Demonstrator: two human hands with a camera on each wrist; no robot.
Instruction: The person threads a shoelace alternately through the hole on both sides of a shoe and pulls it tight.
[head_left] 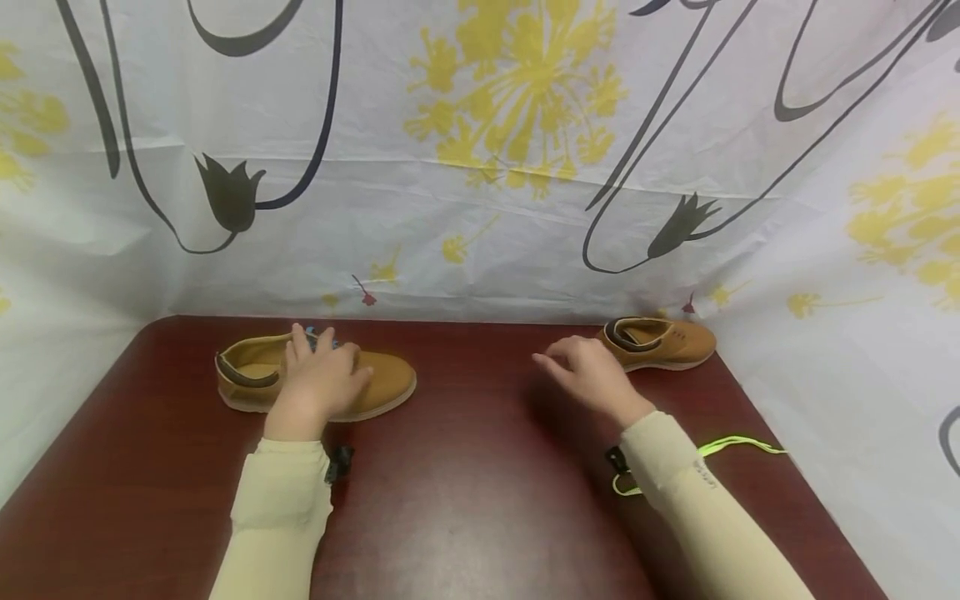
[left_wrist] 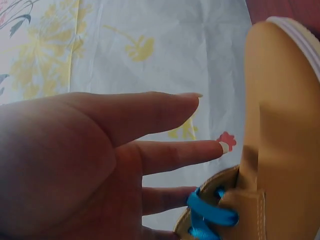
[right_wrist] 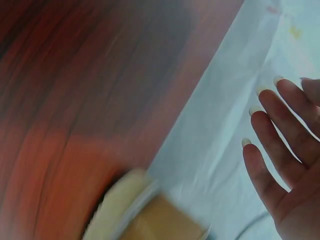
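Observation:
A tan shoe (head_left: 390, 381) lies on the left side of the table, its toe to the right. My left hand (head_left: 321, 382) is over its middle, fingers spread and holding nothing. In the left wrist view those fingers extend toward the shoe's laced opening, where a blue shoelace (left_wrist: 212, 212) runs through the eyelets. My right hand (head_left: 596, 375) hovers beside the heel of a second tan shoe (head_left: 686, 342) at the far right. The right fingers (right_wrist: 272, 132) are loosely bent with nothing between them. No lace shows in the second shoe's eyelets.
A neon yellow-green shoelace (head_left: 738, 442) lies on the dark red table (head_left: 465, 500) at the right, partly hidden under my right forearm. A white patterned cloth (head_left: 420, 217) hangs behind the table and along both sides.

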